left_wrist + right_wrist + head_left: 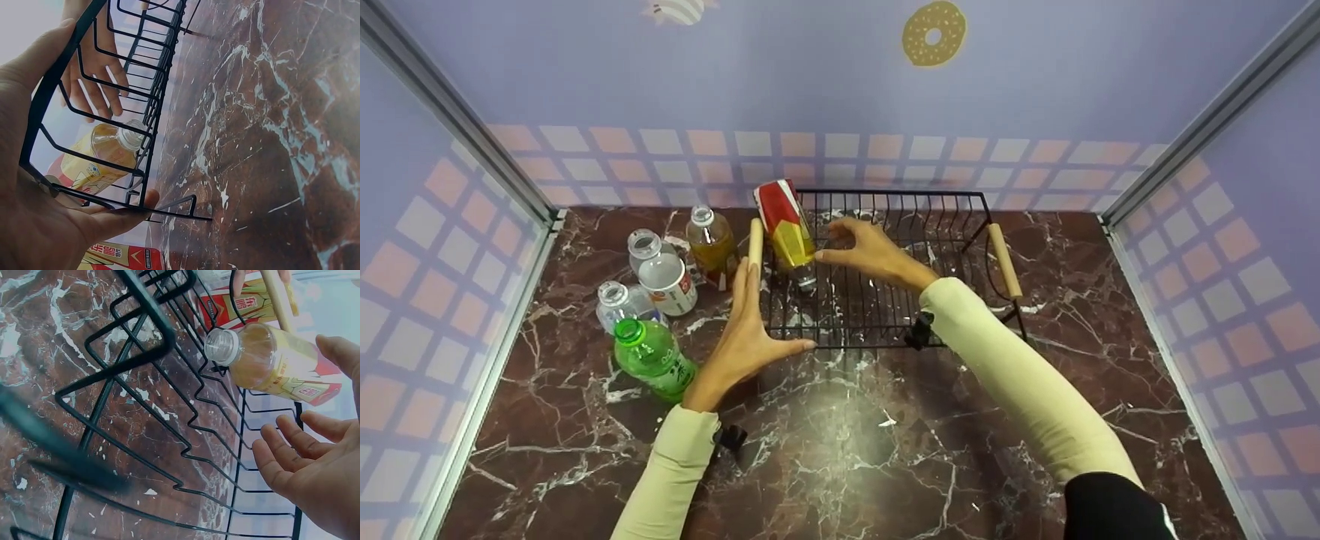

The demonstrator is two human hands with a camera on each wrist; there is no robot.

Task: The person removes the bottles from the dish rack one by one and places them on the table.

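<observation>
A bottle [786, 221] with a red and yellow label leans neck-down inside the black wire rack [885, 346], at its left end. In the right wrist view, the capless neck of this bottle [256, 354] rests among the wires. My right hand [877, 251] is beside it, fingers spread and slightly bent; whether the thumb touches the bottle is unclear. My left hand [746, 337] holds the rack's left front corner, with its thumb along the front rail and its fingers at the left wooden handle [755, 244].
Left of the rack stand an amber bottle [712, 244], a clear bottle with a white label [666, 277], another clear bottle [619, 304] and a green bottle [656, 360]. A second wooden handle [1003, 259] is at the rack's right end. Patterned panels surround the marbled tabletop [870, 442].
</observation>
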